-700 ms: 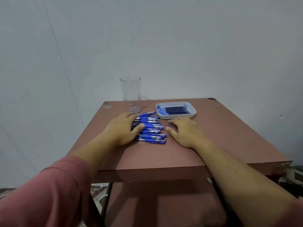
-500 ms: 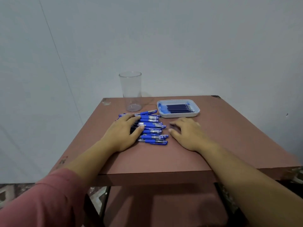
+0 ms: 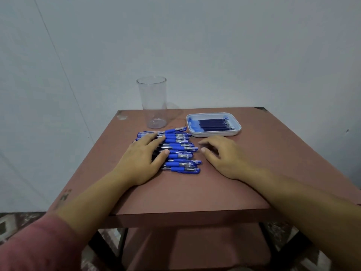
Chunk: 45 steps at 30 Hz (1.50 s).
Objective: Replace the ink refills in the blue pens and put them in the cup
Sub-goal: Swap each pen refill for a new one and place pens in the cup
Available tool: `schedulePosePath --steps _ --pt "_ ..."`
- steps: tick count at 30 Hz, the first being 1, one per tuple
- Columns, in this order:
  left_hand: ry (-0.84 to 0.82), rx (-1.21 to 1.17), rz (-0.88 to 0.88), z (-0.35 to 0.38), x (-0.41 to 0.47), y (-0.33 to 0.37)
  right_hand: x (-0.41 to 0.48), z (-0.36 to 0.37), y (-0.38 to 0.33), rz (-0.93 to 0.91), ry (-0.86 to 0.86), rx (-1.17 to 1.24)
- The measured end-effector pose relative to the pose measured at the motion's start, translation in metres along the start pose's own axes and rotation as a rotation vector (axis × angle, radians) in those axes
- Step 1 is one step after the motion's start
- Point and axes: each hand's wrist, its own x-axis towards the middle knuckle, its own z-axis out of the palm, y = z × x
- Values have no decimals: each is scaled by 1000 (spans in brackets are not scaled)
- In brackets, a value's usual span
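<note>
Several blue pens (image 3: 180, 151) lie side by side in a row on the brown table (image 3: 195, 192). My left hand (image 3: 142, 161) rests flat on the left part of the row, fingers straight, covering the pens' left ends. My right hand (image 3: 224, 155) lies on the table just right of the pens, fingers loosely bent, holding nothing. A clear plastic cup (image 3: 153, 102) stands upright and empty behind the pens. To its right a white tray (image 3: 195, 132) holds several dark blue ink refills (image 3: 214, 124).
The table stands against a pale wall, its back corners close to it. A lower shelf (image 3: 195, 249) shows under the front edge. Patterned floor is visible at both bottom sides.
The view has tilted down and closer. My right hand's fingers have curled a little near the pens' tips. My left hand stays on the pens.
</note>
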Motion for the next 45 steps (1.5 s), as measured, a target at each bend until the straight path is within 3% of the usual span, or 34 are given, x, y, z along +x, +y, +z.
schedulePosePath --steps 3,11,18,25,36,45 --pt "1 9 5 0 0 1 8 3 2 -69 7 77" --pt "5 -3 15 -2 0 -1 18 13 6 -48 36 168" --pt "102 -1 311 -28 27 15 12 3 0 -58 149 243" --pt "99 -151 393 -10 43 20 10 -3 -3 -39 212 348" --pt "152 -235 464 1 44 12 12 1 0 -172 200 320" --pt "127 -193 459 4 44 19 12 7 5 -112 229 371"
